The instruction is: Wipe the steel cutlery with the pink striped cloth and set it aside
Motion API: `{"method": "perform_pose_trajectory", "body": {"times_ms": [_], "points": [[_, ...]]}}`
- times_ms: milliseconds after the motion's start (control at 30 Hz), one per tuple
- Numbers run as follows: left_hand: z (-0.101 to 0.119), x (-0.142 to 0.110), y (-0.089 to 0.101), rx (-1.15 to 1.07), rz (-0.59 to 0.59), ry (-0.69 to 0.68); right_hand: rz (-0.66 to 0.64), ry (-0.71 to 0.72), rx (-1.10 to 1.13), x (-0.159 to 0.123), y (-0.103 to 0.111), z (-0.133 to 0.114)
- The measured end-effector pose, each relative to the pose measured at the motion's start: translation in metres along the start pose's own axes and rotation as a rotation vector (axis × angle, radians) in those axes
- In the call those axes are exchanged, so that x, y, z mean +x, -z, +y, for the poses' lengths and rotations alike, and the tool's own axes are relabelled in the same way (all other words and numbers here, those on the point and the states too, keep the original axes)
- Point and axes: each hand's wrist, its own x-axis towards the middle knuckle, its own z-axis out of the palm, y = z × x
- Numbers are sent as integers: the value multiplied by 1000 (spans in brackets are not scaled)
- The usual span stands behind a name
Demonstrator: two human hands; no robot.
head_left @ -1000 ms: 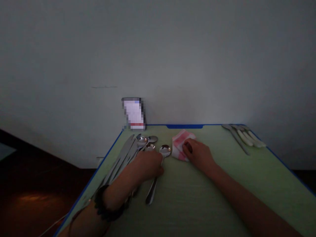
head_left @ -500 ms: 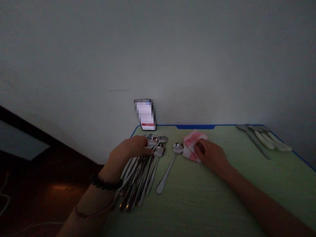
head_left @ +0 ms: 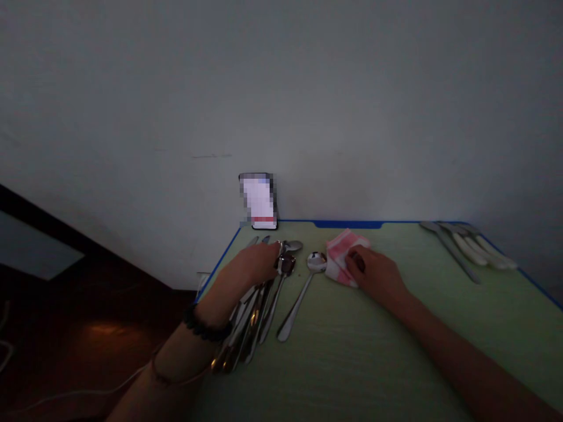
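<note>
My left hand (head_left: 259, 262) reaches over a pile of metal cutlery (head_left: 247, 328), its fingers closed at the bowl end of a spoon (head_left: 280, 248); the fingertips are partly hidden. Just right of those fingers lie another spoon bowl (head_left: 287, 265) and, behind it, a spoon (head_left: 294, 246). A single spoon (head_left: 295, 305) rests apart from the pile, its bowl touching or close to a pink and white cloth (head_left: 338, 258). With curled fingers, my right hand (head_left: 373, 269) holds that cloth against the table.
A phone (head_left: 263, 202) with a lit screen leans on the wall (head_left: 352, 117) at the table's back edge. Several pieces of cutlery with pale handles (head_left: 477, 249) lie at the far right. The green table (head_left: 352, 357) has a blue rim. A white cable (head_left: 83, 391) runs along the floor at left.
My left hand has moved right over the spoon bowls, covering one that showed before, and its fingers have closed. My right hand and the cloth have stayed almost where they were.
</note>
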Motion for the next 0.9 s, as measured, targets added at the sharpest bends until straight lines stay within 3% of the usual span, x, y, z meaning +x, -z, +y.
{"method": "perform_pose_trajectory", "body": {"times_ms": [233, 500, 900], "points": [[-6, -2, 7, -13, -10, -88, -16, 4, 6, 0, 1, 0], [-24, 8, 0, -108, -44, -114, -11, 0, -13, 0, 1, 0], [-18, 5, 6, -189, -36, -139, 1, -4, -16, 0, 3, -1]]}}
